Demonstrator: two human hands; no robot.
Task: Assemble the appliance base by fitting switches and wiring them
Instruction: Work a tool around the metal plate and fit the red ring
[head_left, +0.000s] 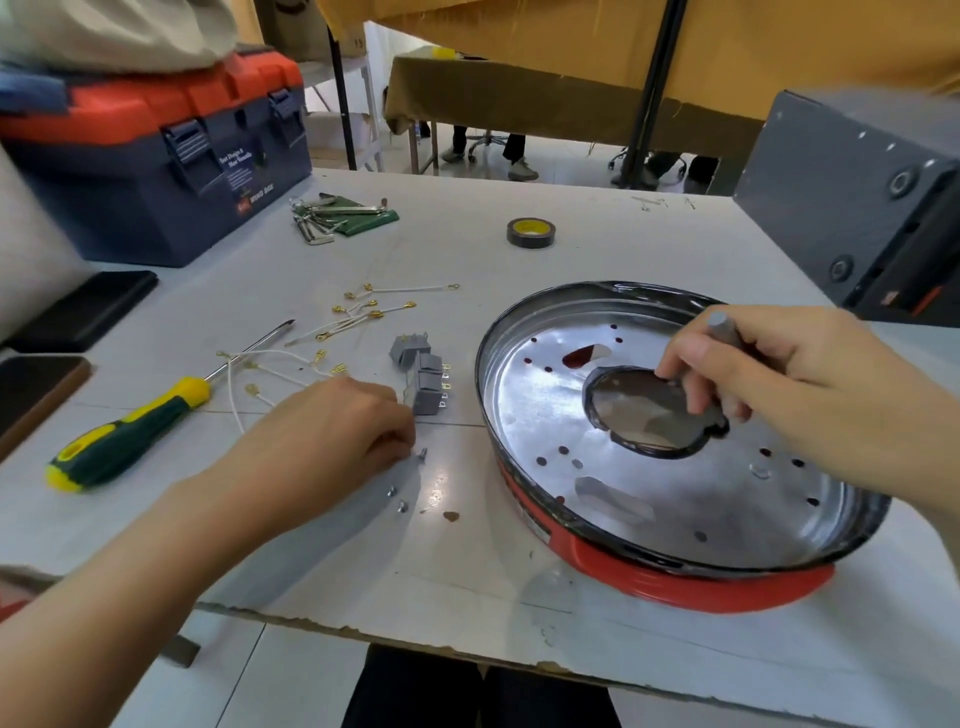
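Observation:
The round appliance base (597, 540), red outside and shiny metal inside with a large central hole, lies on the white table at the right. My right hand (769, 384) hovers over the hole, fingers curled round a small grey part (724, 330). Several grey switches (423, 382) with brass terminals sit left of the base. My left hand (332, 431) rests on the table just below them, fingertips curled at small screws (400, 499); what it pinches is hidden. White wires (363, 312) with gold terminals lie further back.
A yellow-green screwdriver (130, 426) lies at the left. A blue and orange toolbox (156, 156) stands back left, hex keys (332, 215) and a tape roll (530, 232) behind. A grey box (852, 197) fills the back right. The table's chipped front edge (415, 644) is near.

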